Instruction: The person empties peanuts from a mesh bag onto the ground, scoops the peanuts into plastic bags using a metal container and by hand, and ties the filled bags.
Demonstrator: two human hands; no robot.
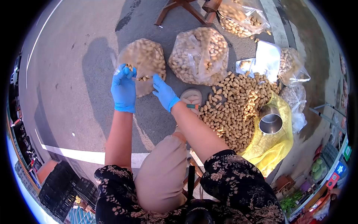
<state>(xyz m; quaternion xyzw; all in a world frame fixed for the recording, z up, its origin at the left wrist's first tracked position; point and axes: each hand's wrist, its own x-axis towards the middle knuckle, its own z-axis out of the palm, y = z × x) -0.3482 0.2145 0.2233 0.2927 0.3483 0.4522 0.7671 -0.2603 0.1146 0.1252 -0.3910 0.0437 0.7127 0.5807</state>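
Observation:
A clear plastic bag (149, 54) full of unshelled peanuts stands on the asphalt in front of me, its mouth turned my way. Gloved in blue, my left hand (123, 89) is closed on the bag's left edge, with a few peanuts (129, 67) showing by its fingertips. At the right side of the mouth, my right hand (165, 93), also in a blue glove, pinches the plastic edge; its fingertips are partly hidden. Some peanuts (143, 78) show at the opening between the hands.
Another filled peanut bag (199, 56) stands to the right, with an open bag (242, 20) farther back. A loose peanut pile (235, 108) spreads beside my foot. On a yellow mesh sack (278, 143) lies a metal container (270, 123). A wooden stool (181, 5) stands ahead.

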